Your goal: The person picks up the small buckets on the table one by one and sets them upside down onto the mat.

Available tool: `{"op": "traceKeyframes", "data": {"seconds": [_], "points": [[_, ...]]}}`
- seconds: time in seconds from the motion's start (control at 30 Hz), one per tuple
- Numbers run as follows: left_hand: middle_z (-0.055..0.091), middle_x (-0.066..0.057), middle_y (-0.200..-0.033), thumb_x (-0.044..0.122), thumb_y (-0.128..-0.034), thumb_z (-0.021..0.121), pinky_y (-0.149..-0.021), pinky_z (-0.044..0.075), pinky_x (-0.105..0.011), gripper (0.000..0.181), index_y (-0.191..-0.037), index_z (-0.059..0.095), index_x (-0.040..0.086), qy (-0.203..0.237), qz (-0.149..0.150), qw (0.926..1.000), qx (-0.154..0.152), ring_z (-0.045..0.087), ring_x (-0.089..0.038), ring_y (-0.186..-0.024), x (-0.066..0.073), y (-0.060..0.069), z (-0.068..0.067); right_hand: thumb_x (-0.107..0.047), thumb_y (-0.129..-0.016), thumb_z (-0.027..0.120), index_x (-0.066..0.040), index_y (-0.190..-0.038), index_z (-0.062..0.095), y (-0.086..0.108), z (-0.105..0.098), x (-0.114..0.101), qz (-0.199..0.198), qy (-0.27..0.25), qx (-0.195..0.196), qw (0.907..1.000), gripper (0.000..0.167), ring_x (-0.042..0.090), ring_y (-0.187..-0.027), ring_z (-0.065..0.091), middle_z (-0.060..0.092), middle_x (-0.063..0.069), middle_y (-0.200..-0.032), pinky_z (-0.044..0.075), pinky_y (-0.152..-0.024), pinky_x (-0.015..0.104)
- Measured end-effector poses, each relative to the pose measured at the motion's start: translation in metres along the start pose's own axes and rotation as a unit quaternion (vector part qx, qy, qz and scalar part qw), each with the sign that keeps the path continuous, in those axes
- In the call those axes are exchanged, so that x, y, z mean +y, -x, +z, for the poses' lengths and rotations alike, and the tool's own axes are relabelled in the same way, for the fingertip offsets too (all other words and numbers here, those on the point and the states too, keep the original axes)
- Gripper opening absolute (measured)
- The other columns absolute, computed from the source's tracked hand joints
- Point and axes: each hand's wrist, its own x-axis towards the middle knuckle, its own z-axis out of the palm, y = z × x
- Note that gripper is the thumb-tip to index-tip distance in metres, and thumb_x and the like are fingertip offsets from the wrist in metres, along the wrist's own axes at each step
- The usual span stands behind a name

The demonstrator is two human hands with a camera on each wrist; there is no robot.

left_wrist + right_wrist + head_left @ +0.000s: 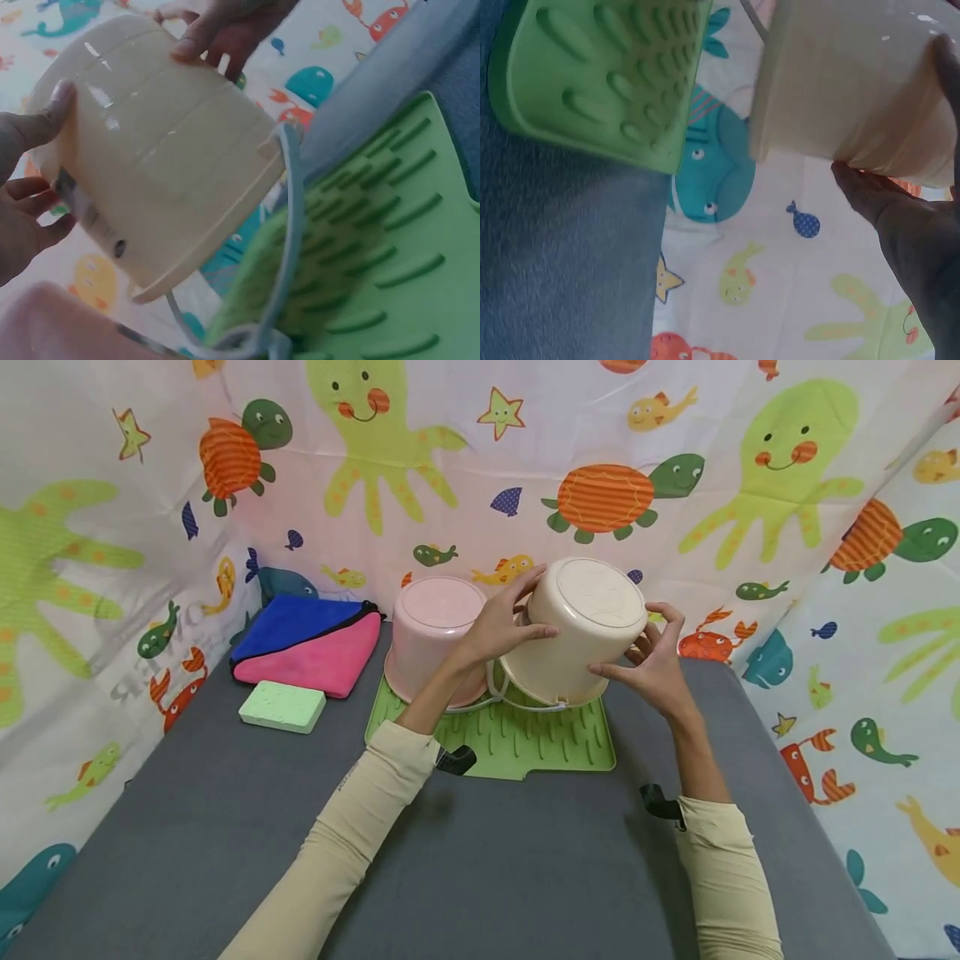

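Note:
Both hands hold a cream bucket (573,639) upside down and tilted, its base facing up. The left hand (504,620) grips its left side, thumb on the wall. On the opposite side, the right hand (651,662) grips it with thumb in front and fingers behind. A pale handle (289,232) hangs from the rim, which is raised over a green ridged drying mat (495,756). Left of it, a pink bucket (427,652) stands upside down on the mat. The right wrist view shows the right hand's fingers (874,195) against the bucket wall.
A blue and pink zipped pouch (307,643) lies at the back left of the grey table (510,860). In front of the pouch is a light green sponge (282,707). A curtain (465,435) printed with sea animals hangs behind and along the sides.

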Motion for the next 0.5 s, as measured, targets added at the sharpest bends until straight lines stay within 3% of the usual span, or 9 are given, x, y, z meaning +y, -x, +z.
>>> {"op": "traceKeyframes", "data": {"seconds": [0.07,0.17,0.3,0.5], "points": [[0.037,-0.013,-0.169,0.015,-0.0894,0.084,-0.124,0.041,-0.047,0.098,-0.167,0.024,0.016,0.01,-0.016,0.9997,-0.016,0.036,-0.026,-0.159,-0.009,0.002,0.002,0.011,-0.074,0.088,-0.023,-0.147,0.017,0.0,0.0,0.004,0.013,0.042,-0.007,0.999,0.107,0.014,-0.125,0.063,0.053,0.006,-0.145,0.054,-0.103,0.024],[0.032,-0.011,-0.172,0.013,-0.0918,0.081,-0.125,0.039,-0.05,0.096,-0.168,0.022,0.019,0.017,-0.048,0.998,-0.036,0.029,-0.027,-0.161,-0.025,0.007,0.005,0.004,-0.075,0.09,-0.021,-0.15,0.013,0.001,0.001,0.012,0.037,0.099,-0.033,0.9939,0.111,0.027,-0.132,0.06,0.05,0.014,-0.148,0.051,-0.11,0.042],[0.028,-0.009,-0.174,0.011,-0.0935,0.078,-0.123,0.042,-0.049,0.094,-0.168,0.022,0.02,0.028,-0.082,0.9948,-0.055,0.027,-0.029,-0.162,-0.044,0.016,0.012,0.001,-0.074,0.092,-0.012,-0.151,0.009,0.004,0.005,0.022,0.055,0.132,-0.06,0.988,0.115,0.044,-0.136,0.057,0.048,0.024,-0.152,0.045,-0.112,0.064],[0.024,-0.007,-0.175,0.015,-0.0949,0.077,-0.119,0.046,-0.046,0.093,-0.169,0.021,0.023,0.008,-0.084,0.9948,-0.058,0.03,-0.032,-0.16,-0.05,0.016,0.015,0.0,-0.073,0.093,-0.009,-0.149,0.01,0.004,0.006,0.024,0.058,0.144,-0.052,0.9866,0.113,0.05,-0.134,0.057,0.047,0.027,-0.153,0.045,-0.108,0.07]]}}
